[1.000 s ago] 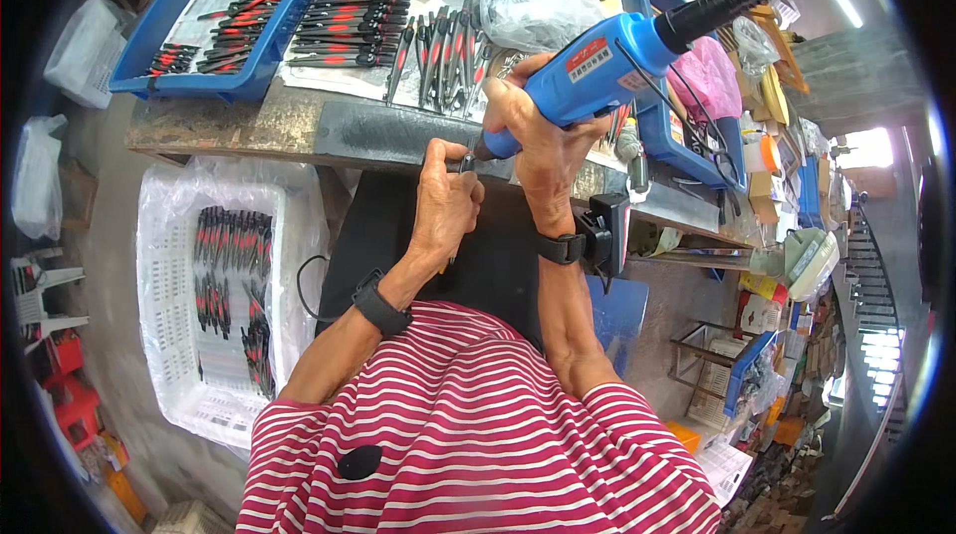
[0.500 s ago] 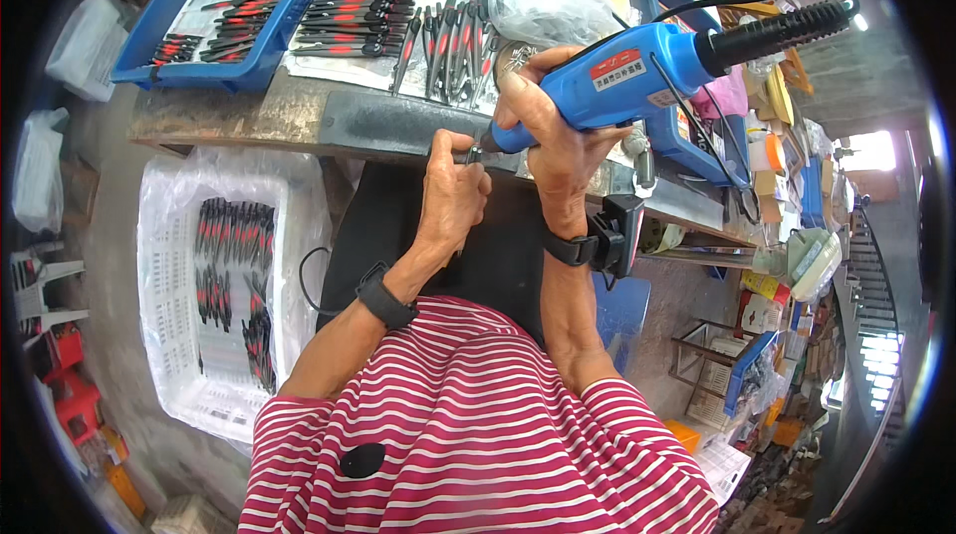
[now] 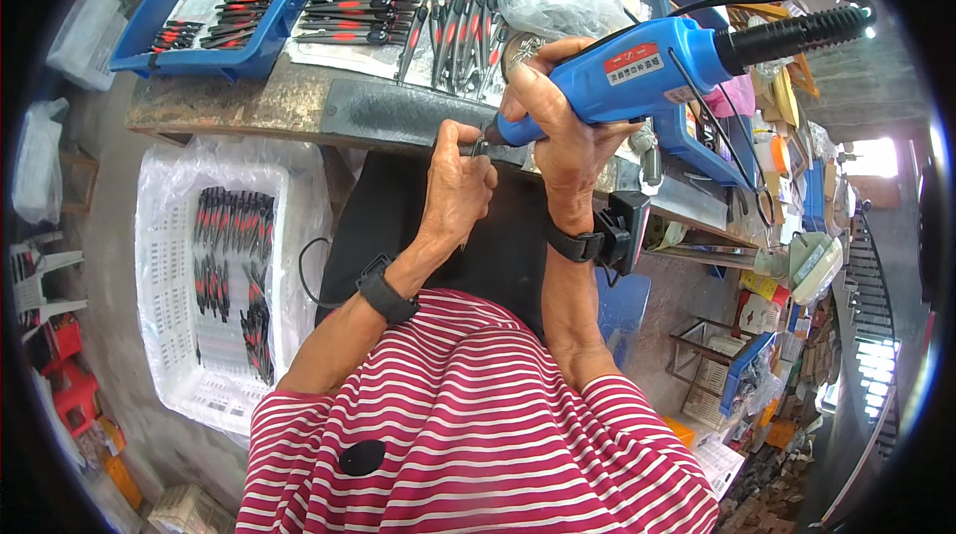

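Note:
My right hand (image 3: 570,150) is wrapped round the blue body of an electric screwdriver (image 3: 637,66). Its black spring-sleeved cord end points up to the right, and its tip slants down to the left. In front of the bench edge, my left hand (image 3: 458,185) is closed on a small dark piece (image 3: 475,147), mostly hidden by the fingers. The screwdriver's tip meets this piece; the exact contact is too small to make out. Just beyond my hands, several slim black-and-red tools (image 3: 460,36) lie on the bench beside a round dish of small metal screws (image 3: 525,49).
More black-and-red tools (image 3: 363,1) lie stacked on the bench (image 3: 239,106), next to a blue tray (image 3: 204,64). A plastic-lined white crate (image 3: 164,335) with similar tools stands lower left. Clear plastic bags (image 3: 553,1) lie behind the dish. A blue bin (image 3: 697,150) sits right.
The screwdriver and my right hand have shifted very slightly right. My left hand keeps its grip at the tip, and the view has moved a little.

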`<state>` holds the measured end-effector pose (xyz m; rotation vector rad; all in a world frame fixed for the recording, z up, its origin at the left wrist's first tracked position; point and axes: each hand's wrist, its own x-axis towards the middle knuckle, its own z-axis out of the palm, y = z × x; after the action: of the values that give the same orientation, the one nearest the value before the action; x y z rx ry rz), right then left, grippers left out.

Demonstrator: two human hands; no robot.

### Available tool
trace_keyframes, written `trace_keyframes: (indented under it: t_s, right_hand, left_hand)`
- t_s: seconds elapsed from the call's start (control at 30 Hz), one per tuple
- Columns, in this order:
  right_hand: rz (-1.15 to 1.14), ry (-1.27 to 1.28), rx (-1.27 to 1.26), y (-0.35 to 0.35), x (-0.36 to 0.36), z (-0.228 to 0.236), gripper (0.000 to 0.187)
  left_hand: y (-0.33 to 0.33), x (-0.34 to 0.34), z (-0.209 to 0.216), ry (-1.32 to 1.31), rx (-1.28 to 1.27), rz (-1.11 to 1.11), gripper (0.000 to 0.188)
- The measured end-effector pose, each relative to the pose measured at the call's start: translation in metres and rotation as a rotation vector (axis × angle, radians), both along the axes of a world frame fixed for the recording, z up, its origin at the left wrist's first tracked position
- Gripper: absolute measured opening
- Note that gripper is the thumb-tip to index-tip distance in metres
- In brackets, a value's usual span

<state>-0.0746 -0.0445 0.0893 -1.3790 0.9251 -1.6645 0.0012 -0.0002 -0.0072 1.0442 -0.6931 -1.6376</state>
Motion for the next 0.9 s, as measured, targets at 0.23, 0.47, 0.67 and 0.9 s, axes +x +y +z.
trace_keyframes:
  t_s: [0.23, 0.47, 0.67, 0.9]
  right_hand:
    - [0.103, -0.002, -0.025, -0.003, -0.004, -0.002, 0.018]
    - [0.202, 0.124, 0.287, -0.002, -0.009, -0.022, 0.053]
    - [0.023, 0.030, -0.080, -0.012, 0.002, -0.030, 0.015]
    - [0.002, 0.099, 0.023, -0.005, 0.010, -0.005, 0.014]
  left_hand:
    - [-0.001, 0.002, 0.004, -0.047, -0.008, -0.004, 0.018]
    - [-0.001, -0.004, -0.006, -0.145, -0.061, 0.080, 0.022]
    - [-0.002, -0.011, -0.015, -0.384, -0.127, 0.150, 0.026]
    - [0.001, -0.010, -0.016, -0.425, -0.183, 0.171, 0.025]
